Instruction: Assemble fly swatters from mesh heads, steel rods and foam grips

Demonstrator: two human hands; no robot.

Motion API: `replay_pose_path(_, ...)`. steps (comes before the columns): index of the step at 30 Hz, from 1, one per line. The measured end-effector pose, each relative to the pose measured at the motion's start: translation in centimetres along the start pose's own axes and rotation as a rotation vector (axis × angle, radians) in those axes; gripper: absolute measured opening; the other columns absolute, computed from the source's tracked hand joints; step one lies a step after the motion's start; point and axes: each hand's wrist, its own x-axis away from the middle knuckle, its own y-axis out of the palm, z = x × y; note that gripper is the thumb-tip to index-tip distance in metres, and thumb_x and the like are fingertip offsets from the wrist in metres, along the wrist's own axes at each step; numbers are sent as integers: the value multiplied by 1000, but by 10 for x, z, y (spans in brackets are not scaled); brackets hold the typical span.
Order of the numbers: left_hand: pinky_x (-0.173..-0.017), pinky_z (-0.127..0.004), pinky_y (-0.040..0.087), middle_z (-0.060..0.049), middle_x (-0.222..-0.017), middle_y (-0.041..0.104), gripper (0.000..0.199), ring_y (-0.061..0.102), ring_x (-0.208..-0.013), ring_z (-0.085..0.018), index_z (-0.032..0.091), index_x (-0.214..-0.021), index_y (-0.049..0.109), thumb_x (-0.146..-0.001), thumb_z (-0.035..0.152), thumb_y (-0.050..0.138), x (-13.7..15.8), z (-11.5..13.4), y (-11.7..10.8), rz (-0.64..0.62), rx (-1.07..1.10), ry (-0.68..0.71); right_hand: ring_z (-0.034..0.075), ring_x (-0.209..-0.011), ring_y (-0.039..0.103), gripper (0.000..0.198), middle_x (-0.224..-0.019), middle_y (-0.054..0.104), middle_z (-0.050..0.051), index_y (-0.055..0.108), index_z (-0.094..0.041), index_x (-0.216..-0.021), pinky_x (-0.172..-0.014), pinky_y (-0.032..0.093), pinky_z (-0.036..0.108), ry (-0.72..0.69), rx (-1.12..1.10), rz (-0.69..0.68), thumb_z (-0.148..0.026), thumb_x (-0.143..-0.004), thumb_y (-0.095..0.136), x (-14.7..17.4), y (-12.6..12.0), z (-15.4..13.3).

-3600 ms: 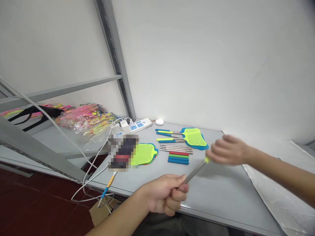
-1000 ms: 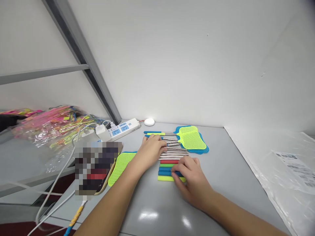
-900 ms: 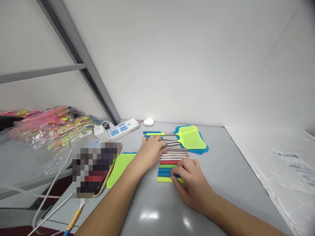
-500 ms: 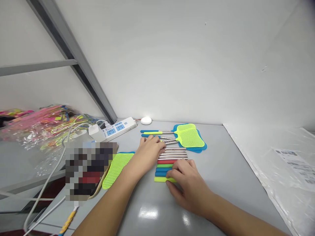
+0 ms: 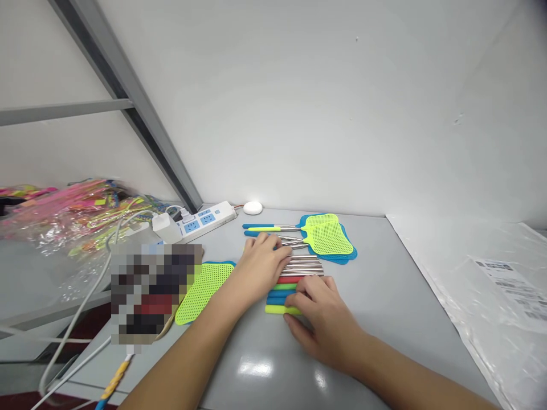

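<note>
Fly swatters with yellow-green and blue mesh heads lie at the back of the table, handles to the left. Over the nearest of their handles my left hand has its fingers bent, covering much of the handle. Just in front is a row of thin metal rods. Closer to me, red, green, blue and yellow-green handles lie side by side. My right hand rests on their right ends with curled fingers, its thumb by the yellow-green handle. The fingers hide those ends.
Loose mesh swatter heads lie left of my left forearm, next to a blurred-out object. A power strip with plugs and a white round device sit behind. Plastic-bagged goods are at left, white plastic sheeting at right.
My left hand has shifted slightly toward the rods and covers more of their left ends. My right hand stays on the coloured handles, with a small shift left along with the whole view.
</note>
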Motion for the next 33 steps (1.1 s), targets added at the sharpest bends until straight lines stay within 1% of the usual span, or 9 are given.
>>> replay_pose_path(7, -95, -48, 38, -9, -139, 48, 31, 42, -123, -29, 25, -117, 62, -100, 36, 38, 3, 19, 0, -70, 122, 66, 21, -93, 51, 5, -95, 57, 6, 60, -21, -90, -79, 35, 37, -24, 40, -2, -24, -86, 58, 0, 0, 2)
replay_pose_path(12, -100, -52, 37, -7, -142, 47, 31, 40, -128, -29, 28, -120, 61, -101, 36, 37, 6, 17, -1, -106, 181, 56, 25, -95, 51, 16, -102, 60, 8, 61, -22, -98, -82, 37, 42, -45, 139, -79, -29, -84, 65, 2, 3, 2)
replay_pose_path(15, -101, -52, 37, -7, -139, 49, 32, 41, -127, -30, 29, -121, 61, -100, 36, 39, 6, 15, -2, -94, 197, 47, 27, -100, 52, 28, -105, 59, 8, 59, -24, -107, -86, 40, 44, -23, 44, -85, -34, -82, 69, 2, 1, -1)
replay_pose_path(17, -100, -50, 39, -7, -136, 52, 32, 43, -125, -29, 29, -124, 60, -100, 33, 38, 5, 14, -4, -78, 214, 40, 26, -104, 52, 29, -110, 56, 8, 56, -26, -111, -88, 43, 44, 64, -110, 27, -33, -84, 66, 1, -1, 0)
replay_pose_path(20, -104, -46, 39, -7, -134, 55, 36, 44, -126, -26, 27, -130, 56, -101, 32, 36, 6, 16, -8, -52, 272, 40, 24, -107, 52, 22, -115, 51, 9, 48, -27, -114, -90, 47, 44, 336, -361, 353, -31, -93, 51, -1, -4, 7)
replay_pose_path(23, -109, -45, 35, -7, -141, 51, 43, 41, -132, -26, 26, -137, 50, -100, 45, 37, 12, 24, -8, -77, 292, 57, 24, -113, 53, 24, -119, 51, 10, 41, -27, -116, -93, 48, 45, 593, -565, 552, -41, -97, 43, -5, -5, 18)
replay_pose_path(26, -115, -49, 27, -9, -156, 34, 66, 27, -144, -30, 24, -148, 36, -94, 62, 40, 23, 35, -3, -142, 249, 59, 26, -123, 51, 33, -126, 51, 12, 39, -28, -116, -98, 46, 46, 741, -697, 569, -51, -94, 44, -7, -3, 24)
replay_pose_path(28, -117, -52, 21, -11, -160, 23, 79, 17, -148, -31, 22, -152, 27, -90, 69, 39, 30, 40, 1, -172, 223, 56, 26, -128, 48, 38, -133, 49, 12, 39, -29, -118, -102, 44, 49, 785, -768, 549, -55, -92, 46, -9, 1, 23)
replay_pose_path(33, -117, -59, 17, -15, -161, 15, 89, 8, -149, -33, 18, -154, 23, -86, 75, 36, 34, 42, 4, -209, 197, 21, 23, -140, 36, 40, -144, 41, 9, 38, -32, -121, -111, 36, 50, 691, -929, 558, -56, -92, 48, -10, 11, 25)
